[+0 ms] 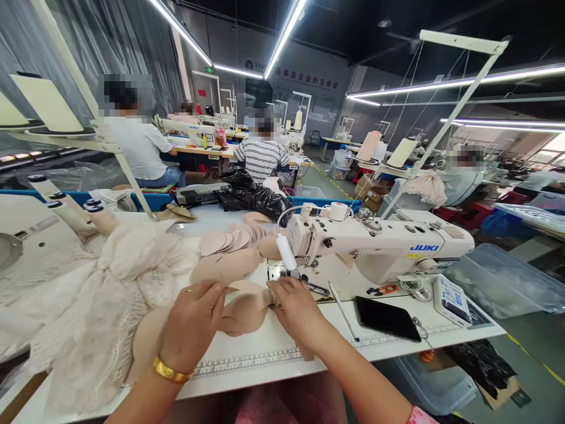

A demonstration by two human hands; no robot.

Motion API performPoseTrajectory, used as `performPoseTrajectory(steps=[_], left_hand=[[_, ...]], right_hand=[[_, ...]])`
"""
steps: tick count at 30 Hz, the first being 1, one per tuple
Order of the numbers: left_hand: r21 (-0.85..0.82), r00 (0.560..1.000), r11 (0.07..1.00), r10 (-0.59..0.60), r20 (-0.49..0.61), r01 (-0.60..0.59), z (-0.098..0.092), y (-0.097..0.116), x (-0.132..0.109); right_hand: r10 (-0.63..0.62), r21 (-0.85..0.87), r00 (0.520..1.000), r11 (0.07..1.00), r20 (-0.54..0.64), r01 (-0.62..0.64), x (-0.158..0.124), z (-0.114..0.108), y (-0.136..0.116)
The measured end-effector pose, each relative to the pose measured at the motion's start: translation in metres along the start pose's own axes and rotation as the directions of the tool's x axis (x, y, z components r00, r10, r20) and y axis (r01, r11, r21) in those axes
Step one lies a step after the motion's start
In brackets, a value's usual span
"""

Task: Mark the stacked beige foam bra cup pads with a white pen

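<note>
My left hand [194,318], with a gold bangle and a ring, pinches the edge of a beige padded fabric piece [245,309] lying on the white sewing table [265,353]. My right hand [298,306] presses the same piece's right end down, just in front of the needle area of the cream JUKI sewing machine [379,244]. Its fingers are curled on the fabric. More beige cup pieces [229,241] are stacked behind the piece.
A heap of cream lace fabric [106,294] fills the table's left. A black phone [386,318], pen [342,306] and small control panel [452,297] lie right of the machine. A black bag [251,194] sits behind. Other people sew at tables farther back.
</note>
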State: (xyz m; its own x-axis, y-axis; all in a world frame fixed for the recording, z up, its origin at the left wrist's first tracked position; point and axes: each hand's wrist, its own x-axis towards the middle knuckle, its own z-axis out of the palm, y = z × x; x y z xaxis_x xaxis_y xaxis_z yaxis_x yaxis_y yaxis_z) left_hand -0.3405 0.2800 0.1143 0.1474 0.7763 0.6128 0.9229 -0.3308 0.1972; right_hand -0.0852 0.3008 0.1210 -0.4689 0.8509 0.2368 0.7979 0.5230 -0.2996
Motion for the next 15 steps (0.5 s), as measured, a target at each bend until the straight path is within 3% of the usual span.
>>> performPoseTrajectory(steps=[3,7,11,15], left_hand=[[0.006,1.0,1.0,-0.007,-0.004,0.007,-0.006,-0.016,-0.023],[-0.13,0.98,0.991,0.001,0.201,0.026,-0.005,-0.026,-0.043],[-0.163,0.933,0.987,0.056,0.356,0.002,-0.006,-0.022,-0.039],[-0.164,0.911,0.986,0.092,0.403,-0.027,-0.002,-0.018,-0.028]], right_hand=[[-0.021,-0.022,0.999,1.0,0.047,0.023,0.009,0.003,0.001],[-0.035,-0.055,0.997,0.998,0.075,0.039,0.018,0.01,0.002],[-0.039,-0.056,0.997,0.998,0.072,0.043,0.024,0.012,0.004],[-0.07,-0.038,0.994,0.997,0.081,0.073,0.029,0.008,0.006]])
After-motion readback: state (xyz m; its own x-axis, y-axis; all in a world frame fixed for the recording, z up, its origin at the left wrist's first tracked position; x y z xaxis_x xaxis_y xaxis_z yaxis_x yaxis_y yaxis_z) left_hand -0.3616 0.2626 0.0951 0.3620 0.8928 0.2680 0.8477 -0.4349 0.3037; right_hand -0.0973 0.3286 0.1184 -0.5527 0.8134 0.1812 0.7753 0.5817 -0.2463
